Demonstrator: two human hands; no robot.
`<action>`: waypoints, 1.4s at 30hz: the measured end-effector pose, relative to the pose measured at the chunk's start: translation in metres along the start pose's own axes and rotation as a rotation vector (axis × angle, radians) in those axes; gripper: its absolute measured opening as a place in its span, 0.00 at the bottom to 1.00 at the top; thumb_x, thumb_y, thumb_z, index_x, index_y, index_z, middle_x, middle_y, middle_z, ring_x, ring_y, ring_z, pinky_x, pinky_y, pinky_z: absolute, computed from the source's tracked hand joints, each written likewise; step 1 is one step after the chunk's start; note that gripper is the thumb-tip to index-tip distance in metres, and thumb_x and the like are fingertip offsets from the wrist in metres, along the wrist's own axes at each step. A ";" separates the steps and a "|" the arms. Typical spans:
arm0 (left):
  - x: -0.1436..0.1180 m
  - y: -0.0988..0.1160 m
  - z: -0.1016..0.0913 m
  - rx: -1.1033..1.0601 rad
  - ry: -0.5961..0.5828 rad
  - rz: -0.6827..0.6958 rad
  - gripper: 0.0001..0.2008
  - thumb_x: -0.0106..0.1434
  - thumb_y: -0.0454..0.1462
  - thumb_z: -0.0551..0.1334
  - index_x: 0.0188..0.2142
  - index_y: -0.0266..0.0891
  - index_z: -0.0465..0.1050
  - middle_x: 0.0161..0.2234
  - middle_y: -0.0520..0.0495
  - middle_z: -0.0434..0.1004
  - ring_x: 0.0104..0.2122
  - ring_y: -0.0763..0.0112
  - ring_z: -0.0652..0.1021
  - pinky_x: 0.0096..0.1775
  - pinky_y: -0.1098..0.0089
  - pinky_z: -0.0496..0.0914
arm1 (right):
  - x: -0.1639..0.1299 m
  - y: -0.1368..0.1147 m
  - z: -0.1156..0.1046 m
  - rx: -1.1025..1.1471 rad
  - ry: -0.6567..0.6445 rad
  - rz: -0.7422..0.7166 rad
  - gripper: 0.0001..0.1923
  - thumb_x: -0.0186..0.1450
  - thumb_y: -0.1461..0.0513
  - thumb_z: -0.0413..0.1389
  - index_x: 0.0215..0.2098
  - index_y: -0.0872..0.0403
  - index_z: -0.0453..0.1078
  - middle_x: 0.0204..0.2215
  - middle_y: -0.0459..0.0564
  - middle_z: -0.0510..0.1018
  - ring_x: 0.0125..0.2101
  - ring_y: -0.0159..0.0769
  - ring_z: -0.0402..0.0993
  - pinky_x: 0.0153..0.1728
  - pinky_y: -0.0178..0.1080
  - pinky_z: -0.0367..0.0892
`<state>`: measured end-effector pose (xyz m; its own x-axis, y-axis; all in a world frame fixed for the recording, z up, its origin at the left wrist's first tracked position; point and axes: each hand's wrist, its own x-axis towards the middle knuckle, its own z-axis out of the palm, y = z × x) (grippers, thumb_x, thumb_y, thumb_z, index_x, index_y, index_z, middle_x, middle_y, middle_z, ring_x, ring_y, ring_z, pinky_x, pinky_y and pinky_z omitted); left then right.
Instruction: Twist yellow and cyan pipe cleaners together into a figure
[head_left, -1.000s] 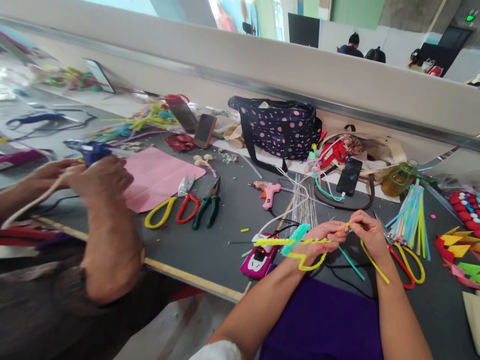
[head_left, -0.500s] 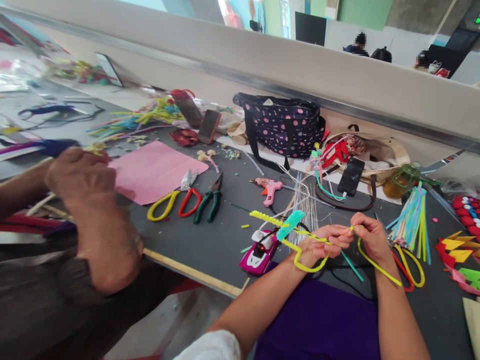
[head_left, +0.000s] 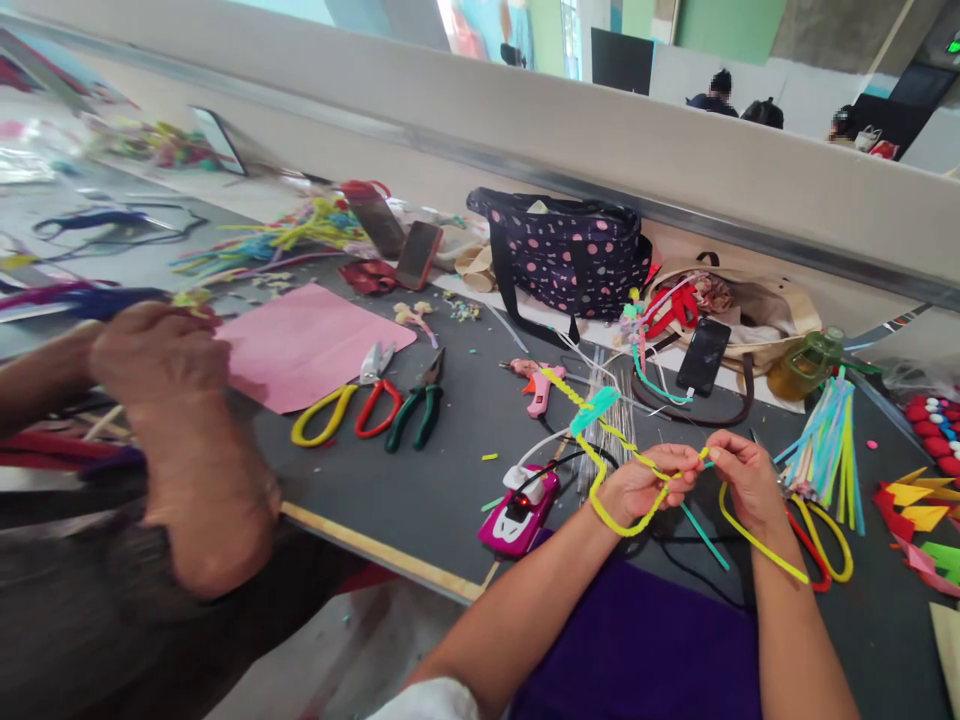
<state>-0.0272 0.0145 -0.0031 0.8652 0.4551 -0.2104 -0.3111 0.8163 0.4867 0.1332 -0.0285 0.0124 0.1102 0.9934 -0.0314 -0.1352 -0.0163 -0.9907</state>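
- Currently, both your hands are at the yellow fuzzy stem (head_left: 628, 531), held above the near side of the dark table (head_left: 442, 520), over your lap.
- Left hand (head_left: 649, 485): thumb and fingers closed in a pinch on the stem, other fingers curled; presumably this grip steadies the twisted length.
- Right hand (head_left: 750, 490): thumb and forefinger pinched on the stem just beside the left fingertips; so short a span probably gives you fine control of the bend.
- Twisted part points away, up and left, with a flat teal piece (head_left: 595, 410) across it; a loop hangs by your left wrist, likely to leave your fingers room.
- Loose yellow tail runs down over your right forearm, apart from the pinch.
- Teal stem (head_left: 705, 537) shows below your hands; whether you hold it, cannot tell.
- Scissors (head_left: 846, 552) lie beside your right forearm, handles toward you, seemingly for easy pickup; the stem bundle (head_left: 834, 450) stands just beyond.
- Pink glue gun (head_left: 541, 392) rests farther off, near the power strip (head_left: 521, 510), perhaps placed to suit its cable.
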 end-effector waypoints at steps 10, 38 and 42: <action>-0.001 0.006 -0.004 -0.070 -0.018 0.000 0.09 0.62 0.34 0.61 0.40 0.30 0.71 0.28 0.45 0.75 0.20 0.77 0.75 0.20 0.80 0.70 | 0.001 0.002 0.000 0.190 0.069 0.071 0.10 0.51 0.58 0.65 0.28 0.55 0.72 0.19 0.41 0.66 0.18 0.24 0.55 0.18 0.29 0.50; -0.002 0.010 0.004 0.024 0.318 0.541 0.17 0.45 0.33 0.74 0.34 0.31 0.75 0.27 0.47 0.80 0.26 0.72 0.80 0.32 0.73 0.77 | -0.005 0.004 0.025 0.250 0.286 -0.275 0.04 0.55 0.61 0.61 0.29 0.53 0.72 0.19 0.40 0.65 0.19 0.24 0.56 0.20 0.31 0.50; -0.002 0.011 0.004 0.030 0.377 0.564 0.18 0.42 0.34 0.75 0.33 0.30 0.76 0.26 0.47 0.80 0.24 0.74 0.79 0.30 0.75 0.76 | -0.004 0.007 0.025 0.250 0.274 -0.265 0.04 0.56 0.61 0.61 0.30 0.53 0.72 0.18 0.39 0.64 0.19 0.25 0.55 0.20 0.31 0.49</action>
<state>-0.0308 0.0213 0.0064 0.3753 0.9059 -0.1963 -0.6589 0.4097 0.6308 0.1076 -0.0296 0.0087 0.4254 0.8922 0.1518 -0.2965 0.2959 -0.9081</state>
